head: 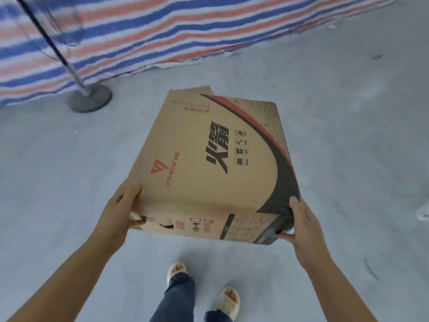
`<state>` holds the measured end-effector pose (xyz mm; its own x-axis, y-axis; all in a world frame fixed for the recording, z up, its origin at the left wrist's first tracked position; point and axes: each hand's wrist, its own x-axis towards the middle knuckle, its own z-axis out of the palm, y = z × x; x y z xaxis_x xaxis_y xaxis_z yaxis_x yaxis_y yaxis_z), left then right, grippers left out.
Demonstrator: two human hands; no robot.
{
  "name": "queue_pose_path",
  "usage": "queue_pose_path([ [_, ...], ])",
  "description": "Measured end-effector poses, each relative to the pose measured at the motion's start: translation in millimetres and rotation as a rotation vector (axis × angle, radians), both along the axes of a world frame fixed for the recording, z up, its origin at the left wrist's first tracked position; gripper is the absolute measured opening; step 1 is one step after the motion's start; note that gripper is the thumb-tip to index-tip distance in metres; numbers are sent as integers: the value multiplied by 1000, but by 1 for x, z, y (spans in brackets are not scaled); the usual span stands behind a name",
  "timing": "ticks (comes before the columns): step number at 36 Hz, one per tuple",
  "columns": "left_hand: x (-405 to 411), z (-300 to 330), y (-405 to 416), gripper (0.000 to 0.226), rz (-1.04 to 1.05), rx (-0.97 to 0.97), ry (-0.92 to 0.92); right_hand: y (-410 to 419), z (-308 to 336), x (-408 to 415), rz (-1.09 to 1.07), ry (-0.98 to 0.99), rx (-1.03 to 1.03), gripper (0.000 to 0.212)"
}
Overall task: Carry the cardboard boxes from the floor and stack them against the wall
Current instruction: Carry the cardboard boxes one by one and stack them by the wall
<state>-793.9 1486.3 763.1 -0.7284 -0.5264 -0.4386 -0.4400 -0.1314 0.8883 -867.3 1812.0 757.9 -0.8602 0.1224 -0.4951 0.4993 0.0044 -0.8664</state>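
Open grey floor (348,135) lies to the right of and beyond the carried cardboard box (216,163). Ahead on the left, a slanted metal pole (50,44) on a round base (89,101) stands in front of a striped tarp (162,26), which closes off the far side.

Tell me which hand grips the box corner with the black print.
The right hand: it holds the cardboard box at its black-printed near corner; the left hand grips the plain brown one.

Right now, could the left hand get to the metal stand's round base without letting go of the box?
Probably not: the left hand grips the cardboard box at its near corner, and the stand's base sits on the floor well beyond it.
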Motion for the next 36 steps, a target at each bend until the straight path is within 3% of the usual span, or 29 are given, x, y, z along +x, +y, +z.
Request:
queue_pose_path([
  [4, 86, 12, -39, 37, 244, 4, 24, -66, 13, 14, 227, 12, 12, 37],
  [10, 201, 22, -85, 36, 551, 15, 44, -173, 29, 50, 508, 46, 85, 27],
  [17, 360, 27, -155, 30, 915, 58, 20, -337, 35, 146, 836, -11, 146, 20],
  [22, 470, 37, -208, 27, 1114, 38, -49, -451, 27, 236, 1059, -24, 155, 36],
  [30, 607, 60, -263, 28, 1378, 8, -76, -586, 37, 361, 1352, -20, 143, 36],
  [36, 661, 64, -291, 24, 1559, 10, -20, -667, 48, 419, 1505, 57, 133, 35],
])
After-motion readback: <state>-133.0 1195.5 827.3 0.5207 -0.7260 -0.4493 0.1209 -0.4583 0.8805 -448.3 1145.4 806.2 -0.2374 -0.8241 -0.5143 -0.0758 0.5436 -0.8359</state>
